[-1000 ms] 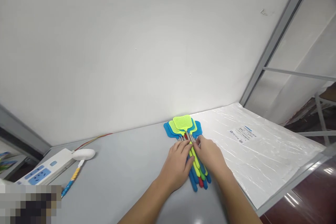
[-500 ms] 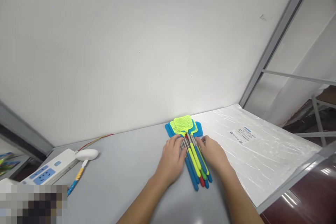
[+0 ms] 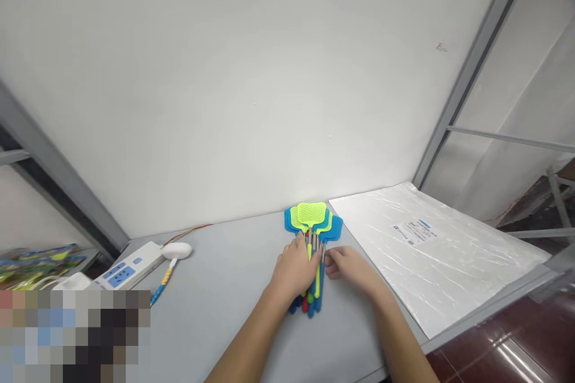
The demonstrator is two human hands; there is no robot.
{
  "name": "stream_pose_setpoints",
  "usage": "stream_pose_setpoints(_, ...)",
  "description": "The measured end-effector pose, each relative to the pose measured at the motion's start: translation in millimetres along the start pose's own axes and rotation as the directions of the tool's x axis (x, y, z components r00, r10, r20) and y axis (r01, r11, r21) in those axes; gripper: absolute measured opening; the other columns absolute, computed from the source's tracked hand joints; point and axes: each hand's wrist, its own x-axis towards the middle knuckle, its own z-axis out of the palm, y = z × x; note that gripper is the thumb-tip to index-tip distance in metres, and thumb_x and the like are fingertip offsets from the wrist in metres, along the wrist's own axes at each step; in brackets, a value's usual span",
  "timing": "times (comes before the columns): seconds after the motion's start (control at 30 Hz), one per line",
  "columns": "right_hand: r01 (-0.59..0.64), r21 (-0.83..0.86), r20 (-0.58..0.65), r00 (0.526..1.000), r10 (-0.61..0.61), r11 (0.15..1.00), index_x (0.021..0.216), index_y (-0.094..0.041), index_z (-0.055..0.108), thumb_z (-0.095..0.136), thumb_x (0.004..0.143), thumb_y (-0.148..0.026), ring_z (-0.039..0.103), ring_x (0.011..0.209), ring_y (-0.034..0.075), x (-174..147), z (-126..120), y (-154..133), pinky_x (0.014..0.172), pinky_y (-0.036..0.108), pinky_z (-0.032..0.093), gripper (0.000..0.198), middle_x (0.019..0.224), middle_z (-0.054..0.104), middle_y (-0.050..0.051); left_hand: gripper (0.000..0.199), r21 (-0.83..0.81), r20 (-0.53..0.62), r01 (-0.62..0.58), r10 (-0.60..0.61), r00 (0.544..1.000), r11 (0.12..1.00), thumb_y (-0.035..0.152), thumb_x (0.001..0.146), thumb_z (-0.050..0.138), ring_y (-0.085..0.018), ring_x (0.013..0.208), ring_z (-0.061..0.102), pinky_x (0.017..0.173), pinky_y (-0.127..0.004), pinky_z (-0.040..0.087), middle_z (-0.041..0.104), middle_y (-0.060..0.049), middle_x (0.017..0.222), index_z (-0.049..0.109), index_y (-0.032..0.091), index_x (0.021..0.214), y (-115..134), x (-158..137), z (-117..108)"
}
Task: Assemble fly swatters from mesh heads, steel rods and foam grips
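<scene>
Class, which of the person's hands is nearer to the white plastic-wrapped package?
Right. The right hand is left of the package, beside the fly swatters; the left hand is farther left, over their handles.

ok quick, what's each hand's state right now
Left hand: closed on the swatters.
Right hand: curled beside them; can't tell if it holds one.

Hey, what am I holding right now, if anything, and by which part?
Your left hand holds the bunched fly swatters where their metal shafts meet the handles. Your right hand is at their right edge; whether it grips any can't be told.
</scene>
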Motion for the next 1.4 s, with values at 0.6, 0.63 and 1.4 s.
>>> stream_pose_setpoints(0.6,0.416,-0.266,0.244,0.902,-0.357,0.869,0.137,-0.020,0.049,0.027,0.096,-0.029,0.065,0.099,0.022,-16,64,-62,0.091,0.035,0.044,0.047,0.119,0.065,0.012,0.069,0.212,0.194,0.066,-0.108,0.975,0.975,0.038,0.087,0.046,-0.033,0.138,0.033,0.103,-0.050,0.037,0.026,-0.012,0.156,0.024,0.023,0.150,-67,-64,-66)
stream_pose_setpoints(0.63,0.449,-0.316,0.213,0.892,-0.398,0.836,0.137,-0.019,0.048,0.027,0.097,-0.029,0.056,0.116,0.024,-4,63,-68,0.100,0.038,0.037,0.047,0.130,0.058,0.014,0.068,0.224,0.184,0.070,-0.113,0.977,0.972,0.037,0.086,0.046,-0.033,0.138,0.034,0.103,-0.051,0.037,0.027,-0.012,0.155,0.025,0.023,0.150,-65,-65,-64)
stream_pose_setpoints(1.4,0.587,-0.649,0.406,0.805,-0.432,0.483,0.152,-0.028,0.023,0.049,0.074,-0.079,0.007,0.146,0.031,111,84,-52,0.115,0.051,0.009,0.097,0.160,0.014,0.011,0.065,0.318,0.171,-0.034,-0.022,0.985,0.947,0.026,0.085,0.055,-0.032,0.134,0.036,0.103,-0.054,0.035,0.035,-0.006,0.152,0.032,0.033,0.145,-146,-18,-89)
